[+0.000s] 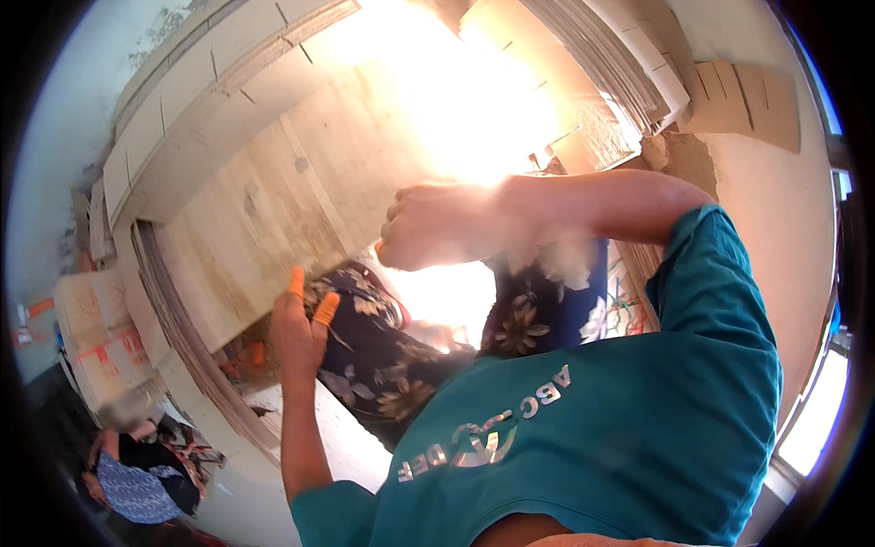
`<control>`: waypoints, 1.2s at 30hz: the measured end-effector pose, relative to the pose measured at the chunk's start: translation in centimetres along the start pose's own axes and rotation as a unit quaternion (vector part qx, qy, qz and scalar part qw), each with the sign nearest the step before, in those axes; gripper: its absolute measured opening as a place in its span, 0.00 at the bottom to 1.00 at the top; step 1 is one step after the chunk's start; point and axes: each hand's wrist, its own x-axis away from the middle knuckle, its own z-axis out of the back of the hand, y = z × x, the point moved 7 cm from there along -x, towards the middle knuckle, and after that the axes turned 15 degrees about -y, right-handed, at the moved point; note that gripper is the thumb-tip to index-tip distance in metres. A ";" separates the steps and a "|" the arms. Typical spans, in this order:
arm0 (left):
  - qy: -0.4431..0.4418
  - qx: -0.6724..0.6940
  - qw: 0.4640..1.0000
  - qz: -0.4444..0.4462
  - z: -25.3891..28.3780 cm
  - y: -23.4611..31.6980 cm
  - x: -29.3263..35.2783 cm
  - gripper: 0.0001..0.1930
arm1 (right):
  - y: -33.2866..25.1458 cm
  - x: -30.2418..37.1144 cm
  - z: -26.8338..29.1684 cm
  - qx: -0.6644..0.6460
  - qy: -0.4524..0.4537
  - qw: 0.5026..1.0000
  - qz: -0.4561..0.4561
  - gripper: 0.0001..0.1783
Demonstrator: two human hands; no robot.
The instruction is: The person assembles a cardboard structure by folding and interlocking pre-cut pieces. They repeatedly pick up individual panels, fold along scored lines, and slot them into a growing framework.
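Note:
My left hand (303, 330) is raised beside my left knee, near the front edge of a pale wooden board (273, 205). Its forefinger and thumb stand apart, both in orange finger covers, and nothing shows between them. My right hand (436, 225) hangs over the board's right part with its fingers curled in. A bit of orange shows at its thumb. Whether it holds something is hidden by the curled fingers and the haze of bright light. Under both hands are my legs in dark flowered cloth (392, 378).
Slit cardboard strips (196, 105) line the board's left and far-left side. More stacked cardboard (606, 55) stands at the far right, beside a loose slotted piece (743, 98). A cardboard box (105, 319) and another person (141, 479) are at the lower left. Glare hides the board's far part.

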 end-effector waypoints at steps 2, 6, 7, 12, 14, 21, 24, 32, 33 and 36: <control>-0.031 -0.001 0.999 0.015 0.1 0.0 -0.2 0.35 | 0.8 -1.7 0.2 -0.005 -0.029 1.000 0.009 0.05; -0.042 -0.013 0.999 0.027 0.3 -0.4 0.7 0.35 | 4.1 -3.2 -0.5 0.005 -0.039 0.999 -0.034 0.07; -0.019 -0.016 0.999 0.023 0.6 -0.2 0.8 0.35 | 5.5 -2.9 0.4 -0.006 -0.011 0.997 -0.078 0.08; 0.070 0.004 0.997 0.017 -0.1 -1.5 2.8 0.32 | 14.4 1.8 3.6 -0.085 0.264 0.939 -0.206 0.08; 0.082 0.022 0.996 0.022 -0.3 -1.8 3.9 0.30 | 15.3 5.3 4.3 -0.167 0.344 0.885 -0.266 0.12; 0.103 0.060 0.992 0.041 -0.8 -3.1 5.6 0.28 | 14.4 16.8 -4.1 -0.059 0.428 0.787 -0.440 0.26; 0.078 0.059 0.994 0.049 -1.0 -4.1 5.0 0.28 | 12.9 23.0 -3.8 -0.062 0.396 0.732 -0.551 0.35; 0.043 -0.018 0.998 0.046 -0.4 -1.1 1.9 0.30 | 18.2 37.6 -6.6 -0.094 0.353 0.617 -0.697 0.55; 0.044 -0.040 0.998 0.035 -0.4 -0.5 1.6 0.30 | 18.4 38.1 -6.7 -0.105 0.355 0.620 -0.691 0.55; 0.050 -0.042 0.998 0.024 -0.7 0.1 0.8 0.28 | 18.6 38.5 -6.5 -0.130 0.328 0.623 -0.698 0.50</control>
